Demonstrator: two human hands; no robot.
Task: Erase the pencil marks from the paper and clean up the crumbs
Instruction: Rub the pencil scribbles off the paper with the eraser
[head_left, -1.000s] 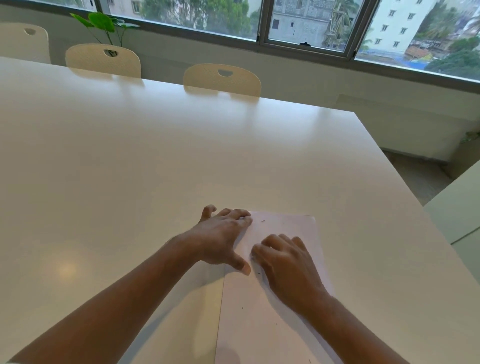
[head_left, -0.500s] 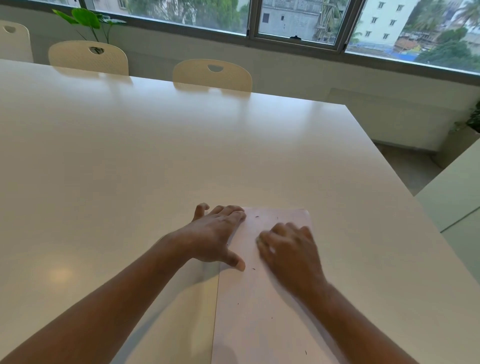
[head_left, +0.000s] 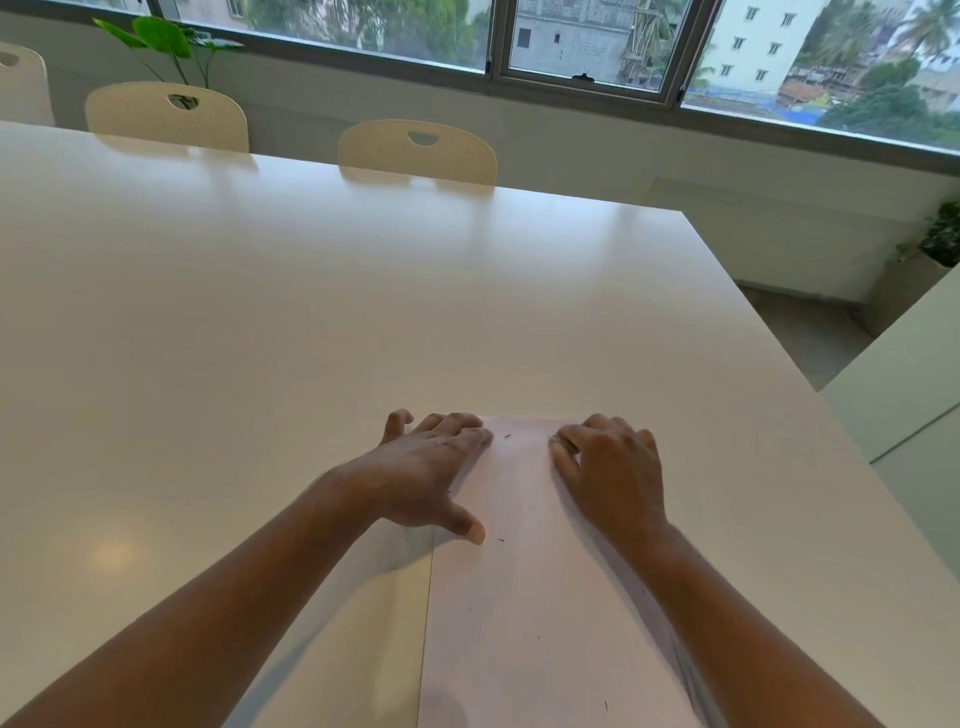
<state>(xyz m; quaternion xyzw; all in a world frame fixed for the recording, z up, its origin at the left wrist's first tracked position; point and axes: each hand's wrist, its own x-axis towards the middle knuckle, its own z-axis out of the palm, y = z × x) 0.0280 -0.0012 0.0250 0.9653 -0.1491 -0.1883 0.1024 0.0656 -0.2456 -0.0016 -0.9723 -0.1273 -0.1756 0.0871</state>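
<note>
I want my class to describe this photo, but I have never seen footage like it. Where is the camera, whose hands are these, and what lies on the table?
No machine here: the camera sits on a person's head, looking forward and down, so both bare arms are the wearer's own. A sheet of paper lies on a big white table. The left hand presses flat on the paper's left edge, fingers straight. The right hand rests near its far right corner, fingers curled; whether it holds anything cannot be seen. A few tiny dark crumbs dot the paper. Chairs stand at the far side.
</note>
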